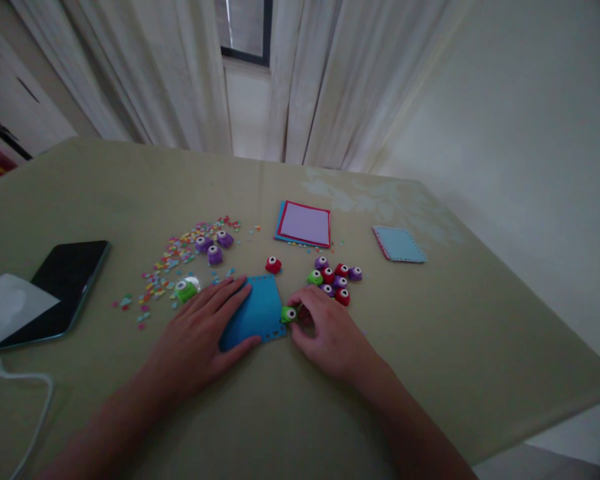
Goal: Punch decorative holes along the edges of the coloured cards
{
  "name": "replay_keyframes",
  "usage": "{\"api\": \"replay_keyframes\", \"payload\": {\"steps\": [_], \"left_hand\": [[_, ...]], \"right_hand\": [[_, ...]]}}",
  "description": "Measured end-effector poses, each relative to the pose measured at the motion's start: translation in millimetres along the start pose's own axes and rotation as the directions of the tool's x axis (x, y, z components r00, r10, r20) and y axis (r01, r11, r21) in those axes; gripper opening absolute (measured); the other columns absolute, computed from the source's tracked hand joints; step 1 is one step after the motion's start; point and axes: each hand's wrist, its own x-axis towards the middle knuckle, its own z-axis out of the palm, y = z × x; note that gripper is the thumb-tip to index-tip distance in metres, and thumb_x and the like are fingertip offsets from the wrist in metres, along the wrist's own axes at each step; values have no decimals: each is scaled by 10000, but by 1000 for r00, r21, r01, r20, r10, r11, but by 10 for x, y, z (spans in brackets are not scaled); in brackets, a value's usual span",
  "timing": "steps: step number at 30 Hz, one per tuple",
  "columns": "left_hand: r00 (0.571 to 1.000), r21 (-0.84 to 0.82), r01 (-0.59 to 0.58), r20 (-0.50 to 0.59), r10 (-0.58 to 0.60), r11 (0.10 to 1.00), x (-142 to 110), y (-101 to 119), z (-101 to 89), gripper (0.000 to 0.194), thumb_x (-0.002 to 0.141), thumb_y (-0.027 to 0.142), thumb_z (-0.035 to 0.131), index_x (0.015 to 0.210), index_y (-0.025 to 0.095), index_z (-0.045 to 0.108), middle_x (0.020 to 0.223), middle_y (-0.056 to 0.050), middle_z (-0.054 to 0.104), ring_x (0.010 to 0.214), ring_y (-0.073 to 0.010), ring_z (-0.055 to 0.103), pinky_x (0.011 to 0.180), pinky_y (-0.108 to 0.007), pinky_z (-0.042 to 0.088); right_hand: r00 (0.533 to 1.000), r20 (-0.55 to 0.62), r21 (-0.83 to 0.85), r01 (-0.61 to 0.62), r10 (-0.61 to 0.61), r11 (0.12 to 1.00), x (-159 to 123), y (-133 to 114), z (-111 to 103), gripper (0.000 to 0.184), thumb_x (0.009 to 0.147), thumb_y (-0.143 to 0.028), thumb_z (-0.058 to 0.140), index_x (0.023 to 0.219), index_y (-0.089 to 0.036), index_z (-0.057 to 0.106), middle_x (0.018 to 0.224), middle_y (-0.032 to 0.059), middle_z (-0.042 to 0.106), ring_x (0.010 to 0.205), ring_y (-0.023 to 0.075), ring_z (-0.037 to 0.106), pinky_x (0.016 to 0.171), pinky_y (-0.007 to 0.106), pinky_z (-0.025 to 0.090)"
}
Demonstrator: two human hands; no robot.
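Note:
A blue paper card (260, 310) with small holes punched along its edges lies on the table. My left hand (207, 327) rests flat on the card's left part, fingers stretched out, pressing it down. At the card's right edge, my right hand (325, 327) pinches a small green paper punch (289, 314) with an eye-like top. The punch sits over the edge of the card. Just beyond my right fingers is a cluster of red, purple and green punches (341, 283). A red punch (273, 265) stands alone behind the card, and another green punch (185, 290) is beside my left fingertips.
Colourful paper confetti (180, 250) is scattered at left, with purple punches (214, 254) among it. A stack of cards (305, 225) lies farther back, and a light blue card (399, 244) to the right. A black tablet (67, 283), white sheet (10, 310) and white cable (45, 393) are at left.

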Motion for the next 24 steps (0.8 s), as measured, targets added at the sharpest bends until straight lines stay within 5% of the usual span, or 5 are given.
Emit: {"api": "replay_keyframes", "payload": {"steps": [16,24], "left_hand": [[1000,-1,-15,20,15,1000,-13,0,0,806,1016,697,576,1650,219,437,1720,-100,436,1542,-368,457,1233,-563,411],[999,-23,-14,28,14,1000,-9,17,-27,793,1012,690,579,1653,242,446,1710,-95,452,1534,-362,479,1255,-543,388]], "right_hand": [[996,25,16,90,-90,996,35,28,32,229,1003,-145,716,1230,-172,709,1192,99,750,1094,232,695,985,362,532],[994,44,20,97,-98,995,41,6,-14,296,964,-58,680,1241,-151,727,1210,111,762,1089,233,702,996,369,542]]}}
